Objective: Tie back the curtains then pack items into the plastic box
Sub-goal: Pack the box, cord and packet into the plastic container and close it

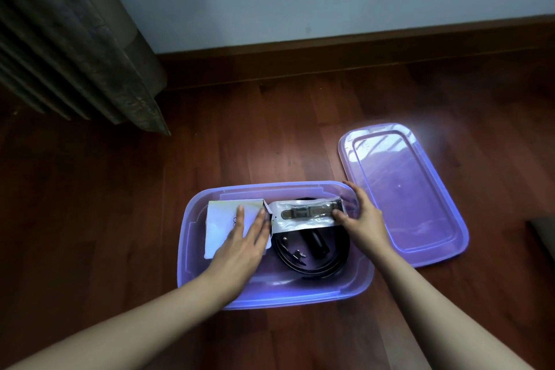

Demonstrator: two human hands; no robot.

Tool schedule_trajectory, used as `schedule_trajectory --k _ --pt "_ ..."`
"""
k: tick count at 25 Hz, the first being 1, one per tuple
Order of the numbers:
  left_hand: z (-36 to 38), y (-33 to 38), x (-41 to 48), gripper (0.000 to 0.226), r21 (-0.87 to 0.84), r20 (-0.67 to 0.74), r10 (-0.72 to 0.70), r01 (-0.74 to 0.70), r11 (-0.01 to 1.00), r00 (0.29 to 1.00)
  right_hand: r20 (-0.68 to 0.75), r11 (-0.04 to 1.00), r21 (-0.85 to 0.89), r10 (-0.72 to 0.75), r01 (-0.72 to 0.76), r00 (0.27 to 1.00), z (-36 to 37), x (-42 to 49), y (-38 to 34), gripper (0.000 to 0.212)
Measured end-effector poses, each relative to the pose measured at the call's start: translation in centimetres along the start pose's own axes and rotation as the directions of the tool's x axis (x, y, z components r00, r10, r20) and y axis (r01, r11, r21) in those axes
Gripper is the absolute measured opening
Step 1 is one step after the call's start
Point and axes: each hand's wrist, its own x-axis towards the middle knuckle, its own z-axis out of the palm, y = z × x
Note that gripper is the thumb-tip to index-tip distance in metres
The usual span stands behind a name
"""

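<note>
Here, an open plastic box (300,294) sits on the floor (270,144). Inside, at 9 o'clock, the left hand (240,237) presses a white packet (220,219) flat, fingers straight. The right hand (365,216) pinches a clear packet (303,216) by its end, probably settling it over a coiled belt (315,264). The lid (402,189) lies at 2 o'clock and the curtain (75,39) at 10, neither in the way.

The person's left forearm (135,324) shows at the lower left of the frame and the right forearm (444,309) at the lower right. Both are bare along their whole visible length, down to the wrists. The left hand (243,237) and right hand (365,216), near the lower middle, are bare too. The fingers are slender. The fingernails (240,207) seen on the left hand are short, rounded and plain.
</note>
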Motion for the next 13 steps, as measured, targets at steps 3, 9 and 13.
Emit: schedule_trajectory --k 3,9,13 --pt "1.3 -0.3 -0.4 0.068 -0.059 0.024 0.010 -0.008 0.998 1.000 0.053 0.994 0.106 0.011 -0.016 0.999 -0.1 0.0 -0.6 0.055" --pt "2.1 -0.8 -0.8 0.104 -0.137 0.044 -0.015 0.021 0.990 0.999 -0.564 0.858 0.465 0.477 -0.217 0.674 -1.3 0.5 0.8 0.033" --pt "2.5 -0.8 -1.3 0.116 -0.167 -0.025 -0.007 0.003 0.986 1.000 -0.526 0.623 0.685 0.782 -0.377 0.336 -2.1 0.2 3.6 0.053"
